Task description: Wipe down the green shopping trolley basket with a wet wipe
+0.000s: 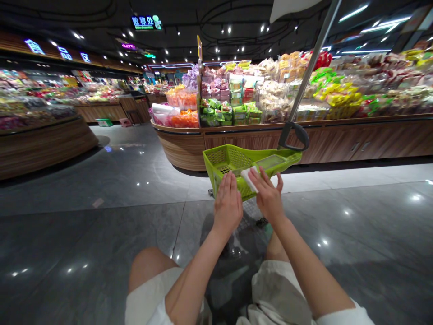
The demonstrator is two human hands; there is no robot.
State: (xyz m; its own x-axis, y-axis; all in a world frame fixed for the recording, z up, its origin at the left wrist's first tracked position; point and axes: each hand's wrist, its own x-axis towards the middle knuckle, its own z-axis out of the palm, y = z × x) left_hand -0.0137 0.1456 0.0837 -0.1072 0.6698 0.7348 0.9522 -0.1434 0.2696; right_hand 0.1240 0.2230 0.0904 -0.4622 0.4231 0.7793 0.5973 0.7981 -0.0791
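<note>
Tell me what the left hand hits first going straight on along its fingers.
Most likely the green basket, at its near side. The left hand overlaps it in this view, so it may already be touching; depth is unclear.

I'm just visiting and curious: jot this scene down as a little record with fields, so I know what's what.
Place: shop interior
Basket: green, perforated walls, grey handle at its right end
Left grip: bare hand, fingers straight and together, at the basket's near side; contact hard to tell
Right grip: bare hand holding a white cloth, perhaps tissue, at the basket's near rim
Behind the basket: wooden display counter bearing packaged goods
Above the handle: slanting metal pole
</note>
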